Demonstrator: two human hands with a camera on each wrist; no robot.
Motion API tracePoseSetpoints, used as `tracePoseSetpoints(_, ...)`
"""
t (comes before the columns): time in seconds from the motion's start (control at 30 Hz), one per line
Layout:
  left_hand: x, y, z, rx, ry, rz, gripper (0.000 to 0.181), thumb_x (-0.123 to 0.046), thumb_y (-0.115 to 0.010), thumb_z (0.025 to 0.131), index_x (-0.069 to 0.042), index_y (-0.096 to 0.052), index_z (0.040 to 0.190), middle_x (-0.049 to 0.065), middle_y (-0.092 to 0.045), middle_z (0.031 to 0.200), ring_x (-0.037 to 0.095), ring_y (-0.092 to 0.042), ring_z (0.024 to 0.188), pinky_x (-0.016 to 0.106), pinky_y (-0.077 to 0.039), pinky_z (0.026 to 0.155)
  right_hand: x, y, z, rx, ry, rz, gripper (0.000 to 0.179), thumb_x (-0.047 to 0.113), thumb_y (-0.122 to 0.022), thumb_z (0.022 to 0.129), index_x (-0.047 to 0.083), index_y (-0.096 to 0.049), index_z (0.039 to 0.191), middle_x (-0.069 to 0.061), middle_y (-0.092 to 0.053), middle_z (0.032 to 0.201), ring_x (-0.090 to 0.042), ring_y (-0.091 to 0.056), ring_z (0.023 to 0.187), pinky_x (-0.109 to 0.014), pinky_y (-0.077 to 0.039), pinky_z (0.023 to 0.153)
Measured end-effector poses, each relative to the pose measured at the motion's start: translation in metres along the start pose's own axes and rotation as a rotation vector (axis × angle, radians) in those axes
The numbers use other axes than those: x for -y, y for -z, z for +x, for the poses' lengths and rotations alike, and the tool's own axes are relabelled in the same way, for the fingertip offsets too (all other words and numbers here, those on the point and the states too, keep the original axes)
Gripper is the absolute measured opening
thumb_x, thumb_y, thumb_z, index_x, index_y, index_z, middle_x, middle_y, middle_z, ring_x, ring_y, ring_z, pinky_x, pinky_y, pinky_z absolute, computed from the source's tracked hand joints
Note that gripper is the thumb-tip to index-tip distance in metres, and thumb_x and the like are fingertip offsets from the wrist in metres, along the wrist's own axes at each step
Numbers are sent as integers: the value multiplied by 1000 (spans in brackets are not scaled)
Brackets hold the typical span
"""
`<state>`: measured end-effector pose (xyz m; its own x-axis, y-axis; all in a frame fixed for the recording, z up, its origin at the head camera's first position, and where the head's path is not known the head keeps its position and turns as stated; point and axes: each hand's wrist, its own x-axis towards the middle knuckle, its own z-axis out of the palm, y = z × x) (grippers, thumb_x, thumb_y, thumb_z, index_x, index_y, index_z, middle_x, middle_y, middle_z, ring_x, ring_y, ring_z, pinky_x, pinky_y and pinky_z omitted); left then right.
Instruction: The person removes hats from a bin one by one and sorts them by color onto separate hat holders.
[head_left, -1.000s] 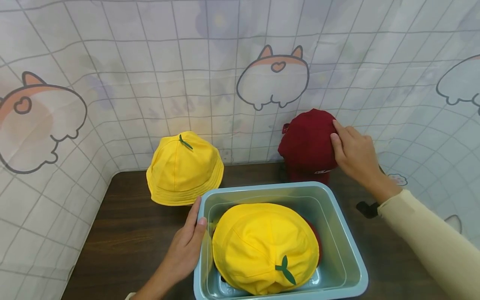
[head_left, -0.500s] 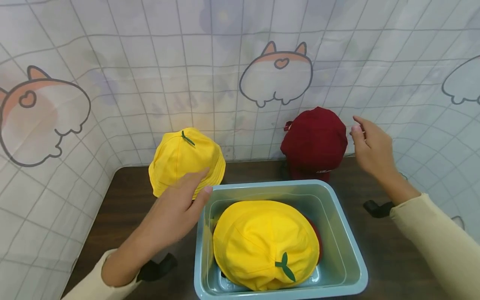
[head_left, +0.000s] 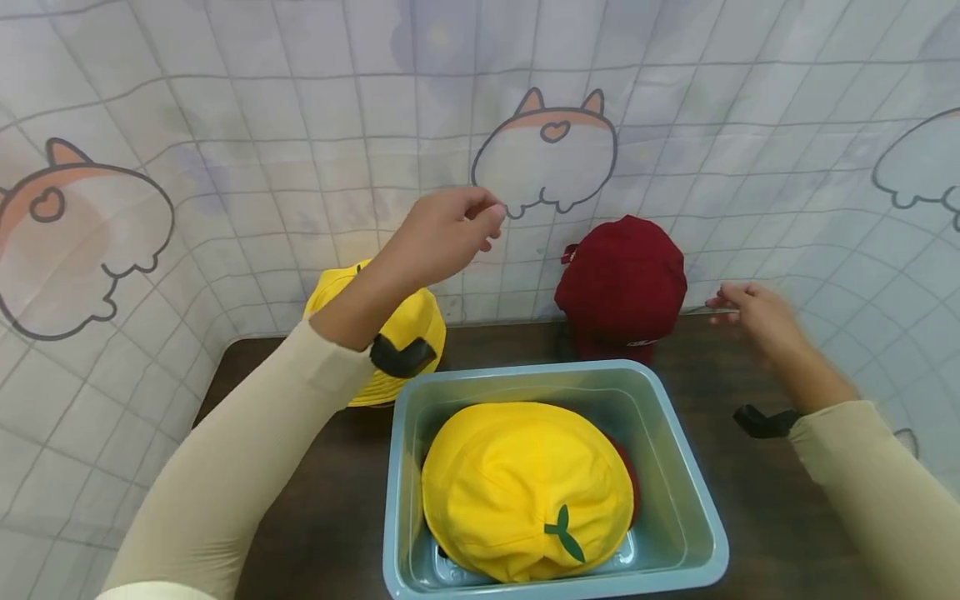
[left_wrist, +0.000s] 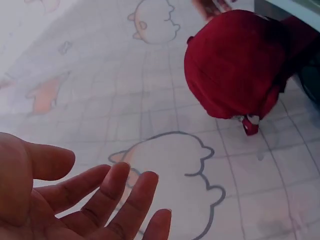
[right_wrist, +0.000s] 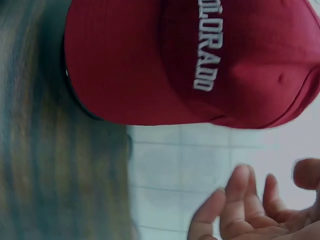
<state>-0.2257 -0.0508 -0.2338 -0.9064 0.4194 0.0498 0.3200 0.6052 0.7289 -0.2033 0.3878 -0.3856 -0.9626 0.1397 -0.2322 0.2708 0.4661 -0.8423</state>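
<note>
A dark red baseball cap rests upright at the back of the table, against the wall; white lettering shows on its front in the right wrist view. My left hand is in the air to the cap's left, fingers relaxed and holding nothing. To the cap's right is my right hand, loosely bent and apart from it. A yellow bucket hat stands at the back left, partly hidden behind my left forearm. Another yellow hat with a green sprout lies in the light blue bin.
Something red peeks out under the yellow hat in the bin. The dark wooden table backs onto a grid-patterned cloth wall. Black wrist straps are on both arms.
My left hand has left the bin's rim and risen past the yellow hat toward the red cap. The right hand has let go of the cap and drawn away to the right.
</note>
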Motion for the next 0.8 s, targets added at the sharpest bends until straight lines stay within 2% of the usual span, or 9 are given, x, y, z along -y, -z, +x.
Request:
tracePoseSetpoints(0.07, -3, -4, 18, 33, 28, -75, 33, -37, -47, 109, -17, -63, 130, 1, -67, 115, 18, -67, 105, 36, -56, 93, -12, -1, 5, 89, -66, 65, 42, 53, -37, 108, 19, -50, 128, 25, -63, 100, -1, -60, 99, -29, -51, 95)
tracePoseSetpoints(0.13, -5, -10, 35, 66, 63, -153, 33, -38, -48, 109, -17, -63, 129, 1, -67, 117, 18, -68, 108, 37, -56, 95, -22, -4, 8, 155, -117, 123, 42, 52, -41, 107, 19, -49, 132, 27, -64, 100, -4, -59, 105, -31, -51, 98)
tracePoseSetpoints(0.3, -5, -28, 75, 146, 167, -367, 32, -35, -49, 108, -16, -64, 128, 4, -67, 123, 21, -68, 113, 39, -55, 100, -40, -14, 15, 241, -172, 226, 46, 50, -50, 105, 17, -48, 138, 22, -66, 108, -7, -59, 108, -23, -55, 89)
tracePoseSetpoints(0.43, 2, -44, 101, 161, 254, -534, 31, -33, -50, 108, -12, -64, 127, 6, -68, 121, 22, -68, 109, 41, -54, 102, -53, -20, 19, 294, -182, 277, 44, 50, -51, 105, 18, -56, 134, 17, -67, 109, -9, -57, 100, -24, -55, 82)
tracePoseSetpoints(0.53, 13, -61, 115, 145, 322, -639, 33, -32, -51, 108, -10, -64, 129, 5, -69, 121, 22, -68, 109, 41, -54, 102, -64, -27, 22, 352, -202, 320, 39, 49, -52, 104, 20, -63, 129, 15, -70, 111, -9, -57, 91, -25, -55, 81)
tracePoseSetpoints(0.63, 26, -82, 124, 129, 378, -703, 35, -30, -51, 108, -9, -63, 134, 7, -68, 129, 26, -66, 118, 39, -54, 99, -73, -36, 23, 411, -243, 362, 35, 48, -54, 103, 25, -67, 126, 13, -72, 115, -10, -57, 87, -25, -57, 83)
tracePoseSetpoints(0.73, 35, -104, 130, 133, 397, -713, 37, -27, -52, 108, -7, -61, 137, 10, -66, 136, 30, -62, 127, 39, -54, 100, -79, -43, 23, 460, -265, 395, 33, 47, -54, 104, 26, -65, 127, 12, -70, 118, -12, -57, 92, -27, -58, 86)
tracePoseSetpoints(0.8, 38, -117, 133, 143, 390, -706, 34, -25, -54, 107, -7, -64, 134, 11, -66, 134, 31, -61, 127, 40, -53, 101, -83, -46, 24, 476, -266, 411, 32, 46, -53, 105, 25, -63, 127, 11, -69, 117, -14, -57, 97, -28, -58, 87)
